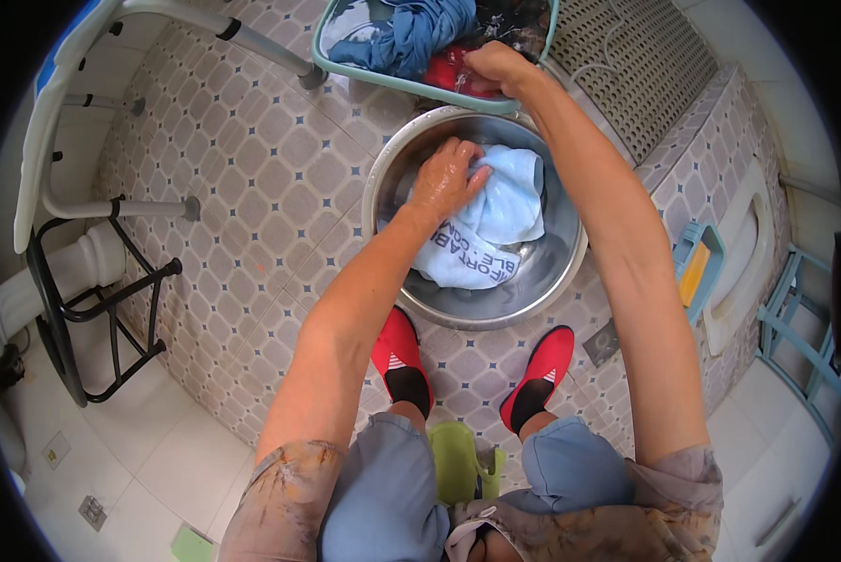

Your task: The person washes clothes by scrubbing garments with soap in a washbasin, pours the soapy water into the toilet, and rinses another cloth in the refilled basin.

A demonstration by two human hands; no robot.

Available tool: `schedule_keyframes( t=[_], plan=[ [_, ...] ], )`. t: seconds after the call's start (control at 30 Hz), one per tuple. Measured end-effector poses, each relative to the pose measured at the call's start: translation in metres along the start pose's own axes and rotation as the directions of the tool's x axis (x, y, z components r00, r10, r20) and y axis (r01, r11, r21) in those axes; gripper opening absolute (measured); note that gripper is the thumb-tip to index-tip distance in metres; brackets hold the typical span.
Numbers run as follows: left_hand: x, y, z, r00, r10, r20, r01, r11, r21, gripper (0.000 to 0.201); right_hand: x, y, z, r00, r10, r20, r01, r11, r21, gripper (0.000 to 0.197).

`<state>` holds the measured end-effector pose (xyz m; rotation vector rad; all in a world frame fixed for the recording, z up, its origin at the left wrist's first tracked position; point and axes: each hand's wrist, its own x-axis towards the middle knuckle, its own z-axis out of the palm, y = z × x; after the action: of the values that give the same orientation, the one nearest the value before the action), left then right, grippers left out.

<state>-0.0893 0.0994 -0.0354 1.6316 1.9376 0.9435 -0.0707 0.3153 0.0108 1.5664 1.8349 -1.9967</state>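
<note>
Nearest the camera, the person's knees in light blue shorts frame a green stool [460,461], with red shoes [403,360] planted either side of it on the patterned tile floor [252,169]; the low seat puts both arms within reach of the work.

Just beyond the shoes stands a steel basin [533,281] on the floor. Left hand [446,178] is down inside it, fingers closed on a bunched fold of the pale blue cloth [505,211], which lies wet against the basin's far and right wall. The hand and forearm glisten, which suggests water in the basin.

Right hand [497,67] reaches farther, over the near rim of a teal tub [411,82], and is curled around a red garment [450,70] there. A blue garment [411,33] lies heaped to its left in the same tub.

At far left stands a white-framed chair [65,122]; at right, a perforated grey mat [636,66].
</note>
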Motion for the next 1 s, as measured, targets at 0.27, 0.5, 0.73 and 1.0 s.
schedule_keyframes(
  t=[0.27,0.5,0.73,1.0],
  plan=[
    [-0.009,-0.038,0.015,0.997,0.034,-0.072,-0.035,0.999,-0.007,0.025,-0.125,-0.024,0.021,0.683,-0.047,0.729,0.126,0.991,-0.054,0.032],
    [-0.001,-0.002,0.001,0.998,-0.034,0.045,0.032,0.999,0.027,0.025,-0.090,-0.019,-0.007,0.930,-0.269,0.249,0.263,0.963,0.058,0.033],
    [-0.003,-0.001,-0.004,1.000,-0.017,-0.003,0.018,0.999,0.029,0.024,-0.016,-0.010,0.001,0.994,0.015,0.106,-0.050,0.941,0.335,0.028],
    [0.001,0.000,0.001,1.000,-0.004,-0.008,0.004,1.000,-0.020,0.024,0.001,0.000,-0.008,0.992,0.111,0.054,-0.121,0.966,0.227,0.018]
  ],
)
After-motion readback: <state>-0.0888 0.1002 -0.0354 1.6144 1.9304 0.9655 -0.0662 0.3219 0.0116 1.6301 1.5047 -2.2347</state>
